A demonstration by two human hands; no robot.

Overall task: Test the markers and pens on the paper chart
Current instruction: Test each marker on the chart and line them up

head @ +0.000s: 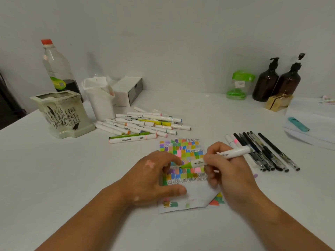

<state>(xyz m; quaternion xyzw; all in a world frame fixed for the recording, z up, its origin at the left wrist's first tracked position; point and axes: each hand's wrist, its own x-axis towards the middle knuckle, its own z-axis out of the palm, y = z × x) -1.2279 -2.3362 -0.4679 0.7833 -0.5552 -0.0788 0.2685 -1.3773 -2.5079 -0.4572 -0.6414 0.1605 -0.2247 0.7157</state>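
Though under markers [143, 124], white table [54, 178], wall [181, 33].

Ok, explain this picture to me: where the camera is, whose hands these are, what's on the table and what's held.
There is no machine: a person works with bare hands, and the one picture comes from a camera on their head, looking down. The left hand rests on the paper chart, a sheet full of small colour patches. The right hand grips a white marker in its fingers, green tip down at the chart. On the white table lie a pile of markers behind the chart and a row of dark pens to its right. Further back stand a ceramic pot, a clear bottle and two brown pump bottles.
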